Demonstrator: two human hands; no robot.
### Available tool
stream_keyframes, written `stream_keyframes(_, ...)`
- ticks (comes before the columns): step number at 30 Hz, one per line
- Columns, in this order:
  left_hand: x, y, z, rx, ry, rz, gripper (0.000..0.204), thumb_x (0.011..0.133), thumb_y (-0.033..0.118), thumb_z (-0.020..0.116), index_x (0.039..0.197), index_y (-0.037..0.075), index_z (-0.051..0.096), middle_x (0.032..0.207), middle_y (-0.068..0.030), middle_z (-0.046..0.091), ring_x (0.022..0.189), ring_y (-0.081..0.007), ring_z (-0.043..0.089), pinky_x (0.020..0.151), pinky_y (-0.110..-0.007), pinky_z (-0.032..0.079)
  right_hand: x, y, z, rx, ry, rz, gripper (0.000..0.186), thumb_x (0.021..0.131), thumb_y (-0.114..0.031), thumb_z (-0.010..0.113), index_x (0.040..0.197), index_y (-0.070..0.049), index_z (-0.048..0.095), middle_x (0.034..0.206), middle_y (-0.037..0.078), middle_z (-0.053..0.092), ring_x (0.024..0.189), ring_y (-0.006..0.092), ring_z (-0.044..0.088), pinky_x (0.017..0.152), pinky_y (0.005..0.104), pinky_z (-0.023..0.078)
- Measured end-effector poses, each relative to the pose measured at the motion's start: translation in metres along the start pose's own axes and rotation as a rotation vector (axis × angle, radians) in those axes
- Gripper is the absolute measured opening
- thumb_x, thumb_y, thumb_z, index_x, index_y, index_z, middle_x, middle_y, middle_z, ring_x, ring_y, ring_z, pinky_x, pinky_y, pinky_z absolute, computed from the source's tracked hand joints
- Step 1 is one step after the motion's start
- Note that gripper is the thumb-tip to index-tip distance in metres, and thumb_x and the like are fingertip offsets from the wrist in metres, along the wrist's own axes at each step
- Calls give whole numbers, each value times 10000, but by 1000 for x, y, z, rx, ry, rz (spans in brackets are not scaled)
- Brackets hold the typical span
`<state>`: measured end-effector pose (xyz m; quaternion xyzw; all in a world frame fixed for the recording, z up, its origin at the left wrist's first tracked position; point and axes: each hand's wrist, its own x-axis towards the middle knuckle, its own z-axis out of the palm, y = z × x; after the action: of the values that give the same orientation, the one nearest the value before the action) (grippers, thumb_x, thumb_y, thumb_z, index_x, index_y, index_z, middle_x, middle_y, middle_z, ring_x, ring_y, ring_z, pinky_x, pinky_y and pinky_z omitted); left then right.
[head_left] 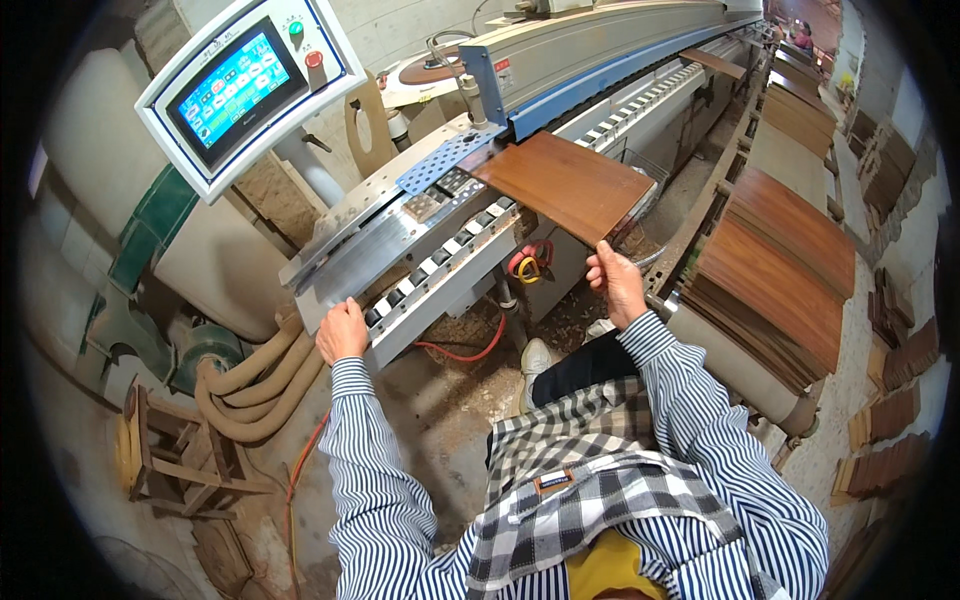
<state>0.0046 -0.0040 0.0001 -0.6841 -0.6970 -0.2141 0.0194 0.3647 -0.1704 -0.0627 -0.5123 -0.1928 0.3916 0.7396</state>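
A reddish-brown wooden panel (570,185) lies across the infeed of a long edge-banding machine (610,55), its far left corner by the blue perforated plate (450,160). My right hand (616,284) is closed at the panel's near right corner, thumb and fingers pinching its edge. My left hand (342,330) is at the near left end of the roller rail (440,270), fingers curled over its metal corner. Black and white rollers run along that rail between my hands. The undersides of both hands' fingers are partly hidden.
At the right, a roller conveyor (745,365) bears stacked brown panels (770,265). A control screen (240,90) stands at upper left. Ribbed hoses (250,400) and a wooden stool (190,450) are at left. A red cable (470,355) hangs below the rail. Another person (803,38) is far off.
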Motion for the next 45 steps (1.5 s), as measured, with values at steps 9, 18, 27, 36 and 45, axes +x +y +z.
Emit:
stream_keyframes(9, 0, -2, 2, -12, 5, -3, 375, 864, 357, 426, 846, 69, 665, 852, -197, 627, 794, -376, 594, 700, -460, 457, -78, -53, -182, -457, 511, -463, 536, 871, -139, 548, 1350, -71, 318, 748, 57, 618, 660, 100, 599, 567, 211, 482)
stream_keyframes(18, 3, -9, 7, 5, 5, -5, 380, 861, 369, 435, 849, 73, 673, 860, -193, 631, 800, -374, 598, 711, -463, 460, -164, -101, -341, -309, 1133, -377, 598, 876, -325, 551, 1356, -57, 316, 672, 56, 590, 517, 77, 507, 455, 208, 401)
stream_keyframes(27, 0, -3, 3, 13, -10, -16, 381, 865, 368, 431, 873, 77, 676, 868, -202, 631, 805, -370, 604, 715, -459, 466, -159, -98, -350, -237, 1266, -352, 582, 857, -283, 589, 1358, -135, 333, 634, 35, 590, 448, 66, 464, 414, 205, 362)
stream_keyframes(36, 0, -3, 4, 2, 6, -15, 382, 864, 362, 434, 848, 64, 672, 849, -203, 631, 789, -373, 604, 706, -458, 468, -178, -80, -347, -230, 1175, -356, 348, 855, -236, 580, 1154, -94, 472, 784, 45, 599, 557, 84, 534, 491, 198, 394)
stream_keyframes(45, 1, -7, 6, 2, 27, -14, 380, 858, 368, 438, 834, 69, 671, 841, -196, 633, 786, -369, 606, 701, -456, 471, -192, -71, -245, 280, 689, -26, 266, 789, -267, 654, 948, -92, 533, 716, 29, 571, 545, 128, 521, 537, 288, 466)
